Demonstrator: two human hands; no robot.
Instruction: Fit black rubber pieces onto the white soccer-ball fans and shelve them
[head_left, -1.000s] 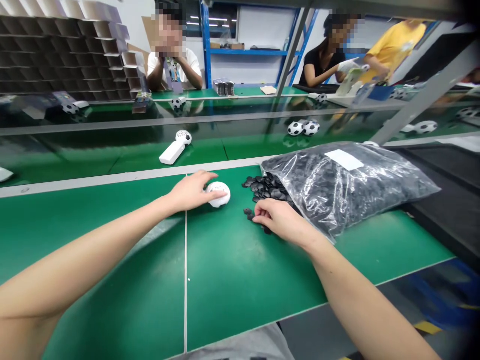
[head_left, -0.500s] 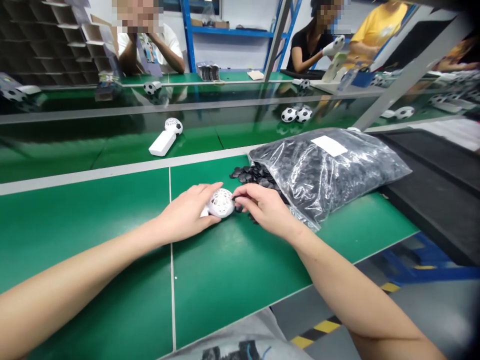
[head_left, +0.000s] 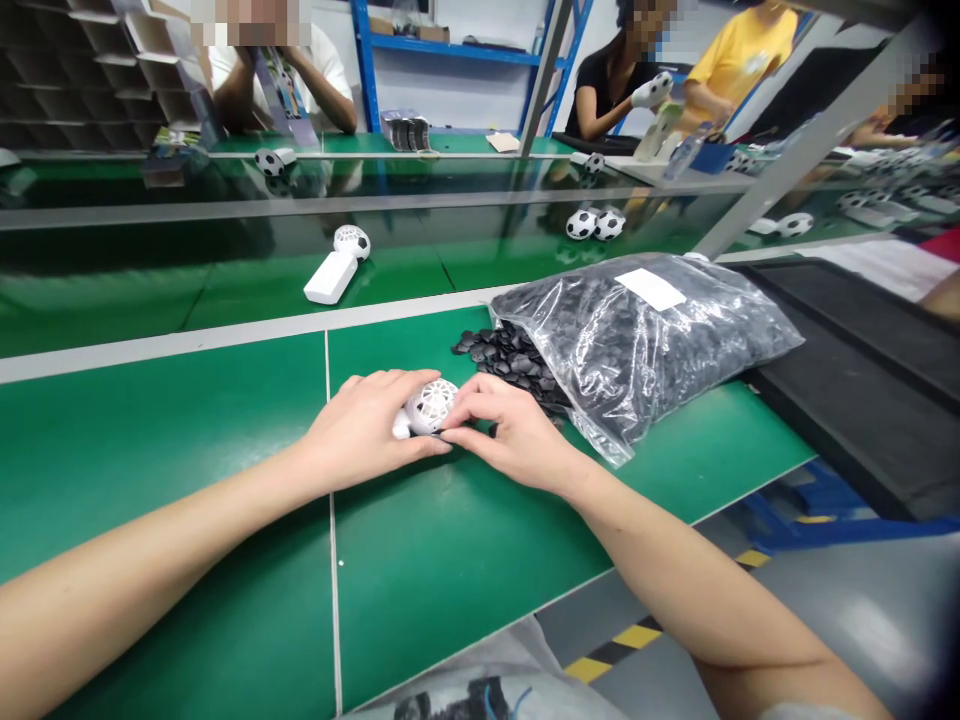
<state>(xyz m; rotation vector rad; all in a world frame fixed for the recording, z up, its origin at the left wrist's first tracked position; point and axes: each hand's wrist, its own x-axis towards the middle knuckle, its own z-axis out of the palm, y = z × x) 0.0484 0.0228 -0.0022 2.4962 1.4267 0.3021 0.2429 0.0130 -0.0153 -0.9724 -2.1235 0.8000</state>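
A small white ball-shaped shell [head_left: 430,405] with a lattice of holes rests on the green table [head_left: 465,560]. My left hand [head_left: 367,428] grips it from the left. My right hand [head_left: 504,432] presses its fingertips against the shell's right side; whether a small black piece is between them is hidden. Loose black plastic pieces [head_left: 504,356] spill from the mouth of a clear plastic bag [head_left: 645,325] just beyond my right hand.
A conveyor belt [head_left: 225,265] runs behind the table, carrying a white handheld fan with a football head [head_left: 335,266] and two football-patterned balls [head_left: 594,224]. A black tray [head_left: 862,370] lies at the right. Other people sit at the far bench.
My right hand left the pile of black pieces and came to the white shell. My left hand drew the shell closer and turned its holed face up.
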